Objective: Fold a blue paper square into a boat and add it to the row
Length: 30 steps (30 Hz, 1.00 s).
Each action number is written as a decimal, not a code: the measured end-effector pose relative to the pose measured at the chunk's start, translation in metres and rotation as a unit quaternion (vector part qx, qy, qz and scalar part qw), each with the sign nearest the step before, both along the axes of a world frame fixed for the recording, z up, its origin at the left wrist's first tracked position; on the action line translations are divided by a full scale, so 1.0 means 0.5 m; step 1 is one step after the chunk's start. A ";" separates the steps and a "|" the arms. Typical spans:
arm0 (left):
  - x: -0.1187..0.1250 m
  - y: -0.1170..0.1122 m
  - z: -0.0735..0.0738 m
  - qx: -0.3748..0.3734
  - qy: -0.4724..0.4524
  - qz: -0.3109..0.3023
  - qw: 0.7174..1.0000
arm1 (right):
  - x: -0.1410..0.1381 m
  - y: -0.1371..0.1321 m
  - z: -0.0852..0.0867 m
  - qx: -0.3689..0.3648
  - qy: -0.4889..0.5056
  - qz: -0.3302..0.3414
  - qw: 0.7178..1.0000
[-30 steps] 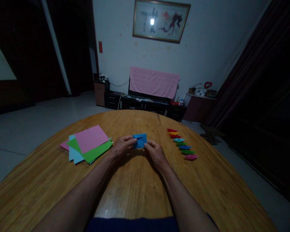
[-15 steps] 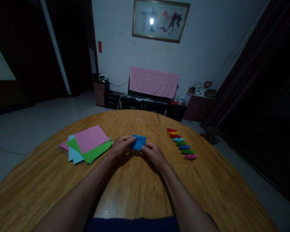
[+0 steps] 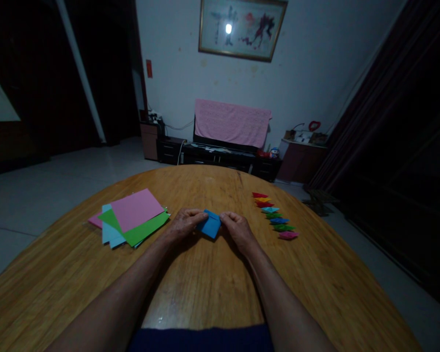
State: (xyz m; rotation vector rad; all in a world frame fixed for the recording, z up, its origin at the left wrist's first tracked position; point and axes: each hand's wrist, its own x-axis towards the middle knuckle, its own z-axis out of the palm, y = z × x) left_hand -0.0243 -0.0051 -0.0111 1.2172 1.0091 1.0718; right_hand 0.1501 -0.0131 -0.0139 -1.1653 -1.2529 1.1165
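My left hand (image 3: 183, 224) and right hand (image 3: 239, 229), both nearly closed, pinch a creased, squarish blue paper (image 3: 210, 227) between them over the round, wood-grained table (image 3: 205, 288); smooth flat sheets (image 3: 137, 210) lie leftward.

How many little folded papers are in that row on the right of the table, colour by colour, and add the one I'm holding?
Red folded papers: 2
Yellow-orange folded paper: 1
Light blue folded paper: 1
Green folded papers: 2
Darker blue folded paper: 1
Pink folded paper: 1
Held blue paper: 1
Total: 9
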 end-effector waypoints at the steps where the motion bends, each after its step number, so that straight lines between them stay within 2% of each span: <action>1: 0.001 0.003 -0.004 0.003 0.001 0.000 1.000 | 0.002 0.001 0.000 0.004 -0.019 0.000 1.000; 6: 0.004 0.016 -0.014 0.017 -0.027 0.010 0.999 | 0.005 0.002 0.000 0.057 -0.132 -0.003 0.990; 9: 0.001 0.021 -0.006 0.033 0.047 0.031 0.998 | 0.005 0.002 -0.003 0.073 -0.188 -0.008 0.979; 14: -0.002 0.035 -0.003 0.079 0.150 0.028 0.985 | 0.007 0.003 -0.003 0.080 -0.286 -0.049 0.953; 20: 0.011 0.059 -0.023 0.185 0.285 0.017 0.941 | 0.017 0.007 -0.005 0.158 -0.424 -0.072 0.889; 27: 0.021 0.078 -0.016 0.237 0.371 -0.020 0.898 | 0.022 0.013 -0.029 0.170 -0.464 -0.104 0.863; 30: 0.023 0.083 -0.014 0.248 0.403 -0.022 0.881 | 0.020 0.009 -0.035 0.168 -0.466 -0.113 0.861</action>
